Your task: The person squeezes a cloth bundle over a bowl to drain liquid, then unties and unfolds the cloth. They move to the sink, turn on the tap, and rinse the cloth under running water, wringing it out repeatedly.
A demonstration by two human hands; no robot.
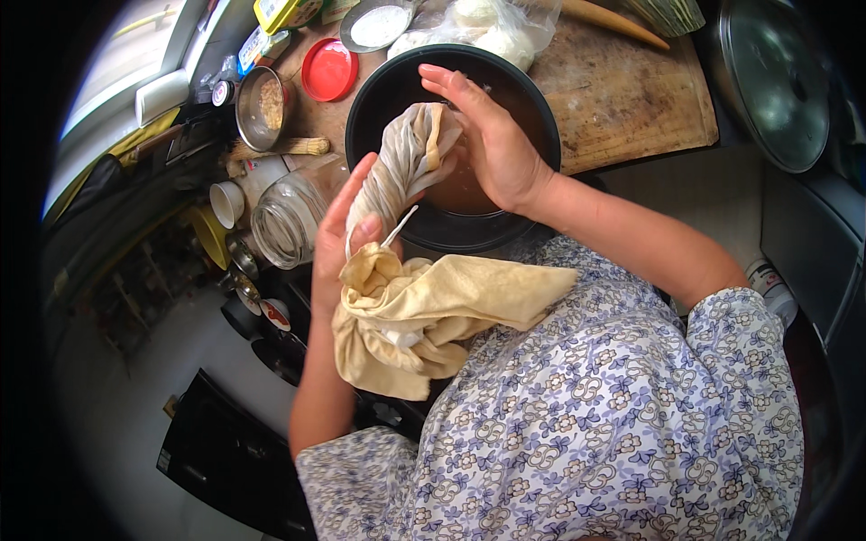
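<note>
My left hand (336, 230) is wrapped around a wet, twisted cloth bag (399, 159), its thumb across the lower part. The greyish twisted end points up over a black pot (451, 233) that holds brown liquid (467, 193). Below my grip, the cream, looser cloth (467, 291) spreads out and hangs before my shirt. A thin white cord (400, 226) sticks out at the gathered part. My right hand (497, 135) is spread with fingers straight beside the bag's upper end. Whether its palm touches the cloth, I cannot tell.
A wooden board (622, 101) lies right of the pot, with a rolling pin (616, 20) behind. Leftward are a glass jar (287, 216), a metal bowl (264, 108) with pale pieces, and a red lid (329, 69). A plastic bag (500, 30) with white lumps sits behind the pot.
</note>
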